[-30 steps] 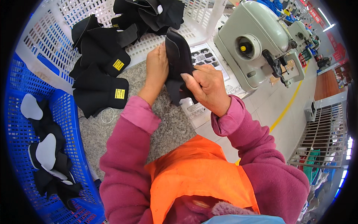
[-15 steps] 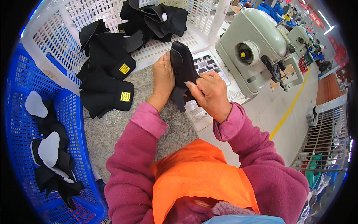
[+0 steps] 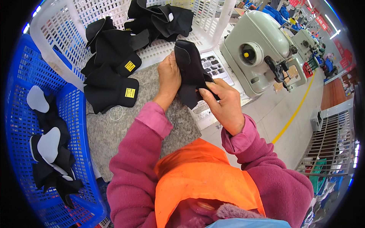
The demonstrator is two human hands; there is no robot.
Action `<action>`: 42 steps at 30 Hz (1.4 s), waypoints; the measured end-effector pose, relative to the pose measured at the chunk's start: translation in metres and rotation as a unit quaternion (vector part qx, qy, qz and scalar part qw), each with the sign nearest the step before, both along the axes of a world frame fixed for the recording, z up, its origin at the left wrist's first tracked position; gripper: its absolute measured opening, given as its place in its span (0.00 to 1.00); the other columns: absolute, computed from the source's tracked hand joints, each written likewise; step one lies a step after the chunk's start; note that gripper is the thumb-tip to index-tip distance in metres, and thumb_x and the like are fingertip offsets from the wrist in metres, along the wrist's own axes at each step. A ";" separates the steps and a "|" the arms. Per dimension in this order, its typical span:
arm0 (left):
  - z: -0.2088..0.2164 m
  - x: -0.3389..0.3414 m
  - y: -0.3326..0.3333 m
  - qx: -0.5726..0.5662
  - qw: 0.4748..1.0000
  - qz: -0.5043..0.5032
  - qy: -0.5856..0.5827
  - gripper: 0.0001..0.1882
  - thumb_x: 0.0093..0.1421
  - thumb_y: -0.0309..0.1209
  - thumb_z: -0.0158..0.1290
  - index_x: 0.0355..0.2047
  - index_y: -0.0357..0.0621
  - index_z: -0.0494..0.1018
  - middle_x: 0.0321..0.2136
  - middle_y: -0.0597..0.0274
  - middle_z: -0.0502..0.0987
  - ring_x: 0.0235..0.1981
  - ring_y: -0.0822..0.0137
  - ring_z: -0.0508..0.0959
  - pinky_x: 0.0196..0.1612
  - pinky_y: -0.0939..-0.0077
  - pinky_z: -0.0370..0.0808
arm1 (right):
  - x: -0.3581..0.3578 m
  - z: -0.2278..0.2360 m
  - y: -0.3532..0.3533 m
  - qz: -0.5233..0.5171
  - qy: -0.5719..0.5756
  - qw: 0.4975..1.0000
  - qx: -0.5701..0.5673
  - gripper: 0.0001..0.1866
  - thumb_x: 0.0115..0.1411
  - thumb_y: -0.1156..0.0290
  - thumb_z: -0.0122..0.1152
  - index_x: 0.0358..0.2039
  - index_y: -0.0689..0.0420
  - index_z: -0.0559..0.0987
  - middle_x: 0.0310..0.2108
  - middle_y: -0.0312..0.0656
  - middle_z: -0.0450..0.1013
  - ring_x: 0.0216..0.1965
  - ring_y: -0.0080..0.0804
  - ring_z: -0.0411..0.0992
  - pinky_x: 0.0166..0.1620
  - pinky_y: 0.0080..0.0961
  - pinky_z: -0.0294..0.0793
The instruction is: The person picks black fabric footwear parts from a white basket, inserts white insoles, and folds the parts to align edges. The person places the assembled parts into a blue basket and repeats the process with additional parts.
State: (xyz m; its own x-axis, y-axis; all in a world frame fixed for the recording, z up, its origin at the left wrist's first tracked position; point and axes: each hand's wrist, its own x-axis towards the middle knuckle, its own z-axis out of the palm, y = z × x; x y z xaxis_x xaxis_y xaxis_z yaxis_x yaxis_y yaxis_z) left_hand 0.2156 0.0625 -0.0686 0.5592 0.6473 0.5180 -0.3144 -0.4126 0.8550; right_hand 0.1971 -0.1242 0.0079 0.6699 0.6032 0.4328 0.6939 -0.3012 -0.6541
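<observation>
A black fabric shoe upper (image 3: pixel 189 64) is held up between my two hands, its rounded end pointing away from me. My left hand (image 3: pixel 169 76) grips its left side, fingers closed and partly hidden behind the cloth. At the lower right edge, my right hand (image 3: pixel 224 100) pinches the material between thumb and fingers. Loose flaps hang down at the near end. To the left lie more black uppers with yellow labels, the nearest one (image 3: pixel 108 91) resting on the grey mottled worktop (image 3: pixel 148 133).
A white perforated basket (image 3: pixel 57 41) holds several black uppers at the back left. Below it, a blue basket (image 3: pixel 81 152) contains black pieces with white shaped inserts (image 3: pixel 49 144). A pale green sewing machine (image 3: pixel 254 49) stands at right. A white elastic loop (image 3: pixel 116 113) lies on the worktop.
My right hand has moved slightly down and right along the upper's edge, and the upper is turned a little with its flaps more spread. Both hands still hold it.
</observation>
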 end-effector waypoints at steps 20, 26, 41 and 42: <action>-0.011 0.002 -0.004 -0.007 0.998 0.056 0.030 0.27 0.73 0.44 0.37 0.28 0.33 0.74 0.20 0.44 0.74 0.24 0.44 0.75 0.30 0.59 0.69 | 0.043 0.022 0.037 0.045 -0.119 0.989 0.076 0.42 0.54 0.57 0.70 0.63 0.64 0.63 0.41 0.50 0.78 0.39 0.45 0.78 0.42 0.33 0.76; 0.012 0.003 0.013 -0.001 1.000 0.027 -0.014 0.31 0.72 0.48 0.35 0.27 0.33 0.73 0.20 0.49 0.74 0.23 0.57 0.74 0.31 0.65 0.69 | 0.046 0.018 0.054 0.075 -0.119 0.982 0.125 0.33 0.56 0.67 0.67 0.61 0.61 0.68 0.43 0.54 0.77 0.40 0.46 0.79 0.42 0.31 0.78; 0.222 -0.154 0.012 0.256 0.958 -0.065 -0.112 0.17 0.53 0.34 0.66 0.37 0.36 0.76 0.32 0.64 0.75 0.35 0.73 0.74 0.39 0.80 0.70 | 0.020 0.153 0.036 0.399 0.171 0.816 0.382 0.34 0.58 0.76 0.60 0.64 0.70 0.61 0.57 0.49 0.69 0.55 0.29 0.70 0.60 0.24 0.65; 0.226 -0.175 0.007 0.218 0.968 -0.109 -0.068 0.15 0.56 0.30 0.65 0.40 0.36 0.76 0.34 0.66 0.76 0.36 0.76 0.74 0.42 0.82 0.71 | 0.010 0.152 0.037 0.408 0.213 0.809 0.364 0.34 0.58 0.75 0.61 0.63 0.71 0.61 0.57 0.50 0.68 0.56 0.29 0.70 0.60 0.24 0.65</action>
State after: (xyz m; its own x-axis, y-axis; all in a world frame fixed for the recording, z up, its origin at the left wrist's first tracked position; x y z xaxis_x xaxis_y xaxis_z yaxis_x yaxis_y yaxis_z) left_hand 0.0405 0.0692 0.1575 0.5658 0.2258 0.7930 -0.5315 -0.6353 0.5602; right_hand 0.2068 -0.0869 0.1603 0.3588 0.6088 0.7076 0.1313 0.7176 -0.6840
